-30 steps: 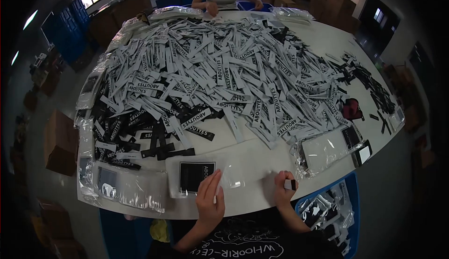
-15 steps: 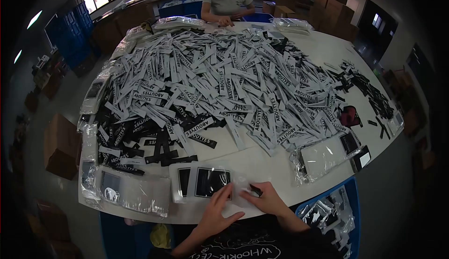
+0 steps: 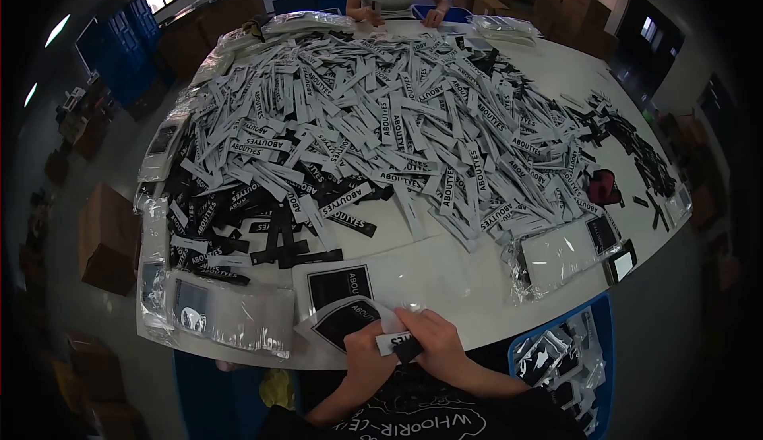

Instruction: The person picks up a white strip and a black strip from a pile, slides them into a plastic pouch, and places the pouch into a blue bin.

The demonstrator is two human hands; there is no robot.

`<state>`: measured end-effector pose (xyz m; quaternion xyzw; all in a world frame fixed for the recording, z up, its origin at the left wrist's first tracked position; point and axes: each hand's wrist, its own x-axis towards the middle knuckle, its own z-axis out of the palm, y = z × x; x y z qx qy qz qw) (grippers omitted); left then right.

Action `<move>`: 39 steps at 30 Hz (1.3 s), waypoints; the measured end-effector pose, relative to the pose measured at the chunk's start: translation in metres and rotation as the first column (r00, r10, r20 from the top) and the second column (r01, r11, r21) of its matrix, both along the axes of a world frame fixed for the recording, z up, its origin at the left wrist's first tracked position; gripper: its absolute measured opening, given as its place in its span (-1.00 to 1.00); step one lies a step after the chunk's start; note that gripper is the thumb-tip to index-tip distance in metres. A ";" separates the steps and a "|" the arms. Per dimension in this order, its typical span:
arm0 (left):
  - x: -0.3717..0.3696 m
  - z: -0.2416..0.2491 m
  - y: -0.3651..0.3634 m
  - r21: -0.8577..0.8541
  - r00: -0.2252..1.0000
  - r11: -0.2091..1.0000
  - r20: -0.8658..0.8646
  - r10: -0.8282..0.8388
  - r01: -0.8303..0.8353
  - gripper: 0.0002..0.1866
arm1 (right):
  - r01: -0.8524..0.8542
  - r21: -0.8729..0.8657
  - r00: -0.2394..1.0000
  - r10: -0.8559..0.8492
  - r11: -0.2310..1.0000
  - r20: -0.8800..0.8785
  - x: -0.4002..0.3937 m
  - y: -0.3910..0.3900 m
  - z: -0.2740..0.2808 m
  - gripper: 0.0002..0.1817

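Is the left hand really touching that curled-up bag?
Touching. The head view, the only one, shows it: the left hand grips the curled bag, whose lifted edge runs right into its grasp, with no gap.

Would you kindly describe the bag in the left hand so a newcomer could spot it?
Find the near edge of the white table, then the left hand. It holds a bag with a black panel, lifted and tilted, unlike the similar bag lying flat behind it.

White table [image 3: 493,297]: heaped white and black labels [image 3: 358,122], clear plastic bags [image 3: 238,317], dark-red item [image 3: 604,188].
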<state>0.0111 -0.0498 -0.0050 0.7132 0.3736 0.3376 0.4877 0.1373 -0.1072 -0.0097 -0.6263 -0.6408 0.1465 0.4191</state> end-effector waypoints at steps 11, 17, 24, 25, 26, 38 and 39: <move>0.003 0.024 0.005 0.576 0.820 0.625 0.538 0.196 -0.527 -0.75 | -0.012 0.088 0.836 0.059 0.996 -0.546 0.007 -0.013 0.021 -0.65; -0.021 0.053 -0.001 0.699 0.960 0.668 -0.106 -0.259 0.257 -0.36 | -0.185 -0.286 0.523 -0.153 0.940 -0.839 0.015 -0.028 0.051 -0.80; 0.000 0.011 0.003 0.503 0.979 0.849 -0.191 -0.072 0.161 -0.09 | -0.006 0.185 0.173 0.184 0.983 -0.968 0.032 -0.005 0.035 -0.76; 0.003 0.009 0.002 0.471 0.981 0.866 -0.167 -0.100 0.169 -0.07 | 0.020 0.221 0.135 0.217 0.975 -0.967 0.031 -0.004 0.039 -0.78; 0.005 0.006 0.000 0.464 0.982 0.871 -0.165 -0.097 0.164 -0.07 | 0.047 0.258 0.097 0.252 0.965 -0.963 0.031 -0.004 0.040 -0.80; 0.005 0.002 0.000 0.379 0.964 0.896 0.031 -0.263 0.232 0.06 | -0.133 0.296 0.428 0.324 0.946 -0.844 0.014 0.006 0.011 -0.85; 0.006 -0.001 0.002 0.506 0.978 0.849 0.041 -0.203 0.155 0.08 | -0.137 0.296 0.429 0.326 0.945 -0.842 0.016 0.005 0.015 -0.85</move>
